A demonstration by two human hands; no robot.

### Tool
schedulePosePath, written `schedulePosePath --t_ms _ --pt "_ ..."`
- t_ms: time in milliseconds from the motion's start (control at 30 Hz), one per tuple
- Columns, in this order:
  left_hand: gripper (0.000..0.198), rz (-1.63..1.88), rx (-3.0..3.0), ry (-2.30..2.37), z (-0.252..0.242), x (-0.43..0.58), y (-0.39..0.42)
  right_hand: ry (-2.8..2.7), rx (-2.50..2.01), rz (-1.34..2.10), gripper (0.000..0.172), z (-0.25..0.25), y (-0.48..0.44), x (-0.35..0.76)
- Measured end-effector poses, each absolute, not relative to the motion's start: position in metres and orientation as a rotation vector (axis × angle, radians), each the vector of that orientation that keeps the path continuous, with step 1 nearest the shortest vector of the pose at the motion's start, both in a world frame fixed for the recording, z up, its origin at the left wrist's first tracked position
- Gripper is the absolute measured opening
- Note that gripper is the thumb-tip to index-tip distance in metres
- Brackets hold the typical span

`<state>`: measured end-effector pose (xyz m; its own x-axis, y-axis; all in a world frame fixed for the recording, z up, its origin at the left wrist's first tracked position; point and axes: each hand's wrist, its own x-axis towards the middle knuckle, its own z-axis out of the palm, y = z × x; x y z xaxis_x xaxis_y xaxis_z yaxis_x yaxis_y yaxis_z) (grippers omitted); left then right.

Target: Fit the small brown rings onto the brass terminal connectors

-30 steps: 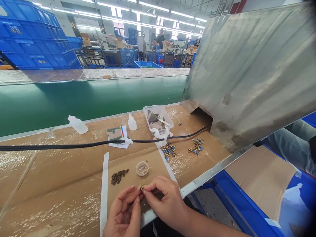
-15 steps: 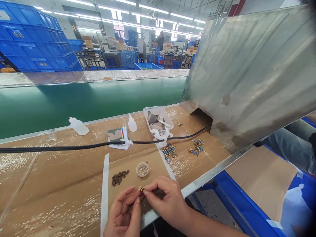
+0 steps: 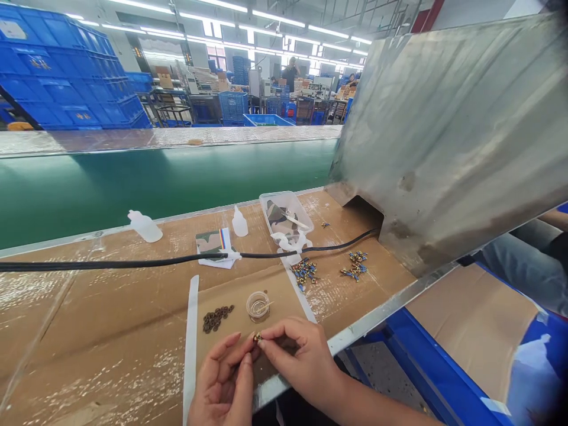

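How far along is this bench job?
Looks done: two heaps of small blue-and-brass fittings on the cardboard. In hand: a small brass part pinched between the left hand and right hand. Left: a loose pile of dark rings beside a small clear cup. Overall share remaining can't be told.

**Two hands meet at the fingertips**

The left hand (image 3: pixel 223 381) stands palm-in at the bottom of the view, fingers curled, their tips reaching toward the right hand (image 3: pixel 302 361). That hand comes in from the lower right, back upward, thumb and forefinger pinched. The bare right forearm (image 3: pixel 377 399) slopes off the bottom edge.
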<state>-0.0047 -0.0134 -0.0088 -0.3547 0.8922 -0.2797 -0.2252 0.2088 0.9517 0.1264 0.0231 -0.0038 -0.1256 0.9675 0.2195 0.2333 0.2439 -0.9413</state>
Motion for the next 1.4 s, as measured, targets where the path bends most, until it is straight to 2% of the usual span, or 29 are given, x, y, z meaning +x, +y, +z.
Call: schedulePosePath --t_ms 133,900,1167,1400 --pt "0.049 1.388 0.663 1.446 -0.0053 -0.0034 -0.0132 -1.513 -1.178 1.072 0.01 -0.0019 0.0251 0.1269" --pt "0.049 1.37 0.649 1.474 -0.0007 -0.0031 -0.0129 -1.534 -1.185 1.087 0.014 -0.0019 0.0225 0.1277" --pt "0.035 1.375 0.622 1.488 -0.0063 -0.0014 -0.011 -1.534 -1.164 1.159 0.017 0.0003 0.022 0.1291" --pt "0.03 1.33 0.661 1.464 -0.0047 -0.0035 -0.0125 -1.55 -1.128 1.167 0.018 0.0013 0.0223 0.1305"
